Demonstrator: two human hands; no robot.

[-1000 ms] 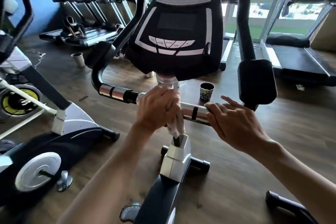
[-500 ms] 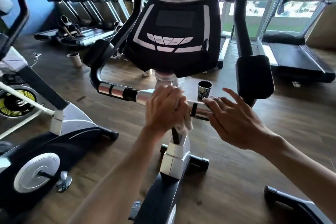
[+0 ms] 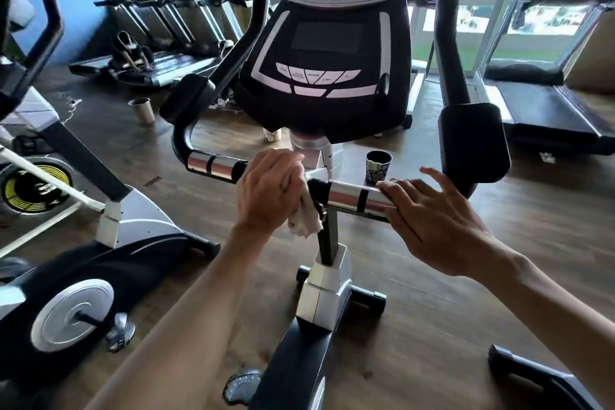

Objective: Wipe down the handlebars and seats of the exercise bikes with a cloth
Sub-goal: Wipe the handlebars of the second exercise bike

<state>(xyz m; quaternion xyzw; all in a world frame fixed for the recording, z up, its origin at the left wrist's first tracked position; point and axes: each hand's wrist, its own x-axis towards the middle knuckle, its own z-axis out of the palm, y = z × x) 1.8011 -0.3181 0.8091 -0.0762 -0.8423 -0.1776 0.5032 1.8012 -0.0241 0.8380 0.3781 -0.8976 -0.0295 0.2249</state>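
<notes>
An exercise bike with a black console [image 3: 327, 53] stands right in front of me. Its horizontal handlebar [image 3: 346, 195] has chrome and black bands. My left hand [image 3: 269, 191] grips a crumpled white cloth [image 3: 304, 220] around the bar just left of the centre post. My right hand [image 3: 436, 220] rests on the right chrome section with fingers spread and nearly straight. The bike's seat is out of view.
A second bike [image 3: 83, 260] stands to my left. Treadmills line the back wall [image 3: 166, 56] and the right side [image 3: 545, 110]. A dark cup [image 3: 378, 166] and a metal cup [image 3: 142, 110] sit on the wooden floor. A black padded upright grip [image 3: 472, 140] rises at right.
My left hand with the cloth has slid along the middle of the bar, right then back left. My right hand stays on the right chrome section.
</notes>
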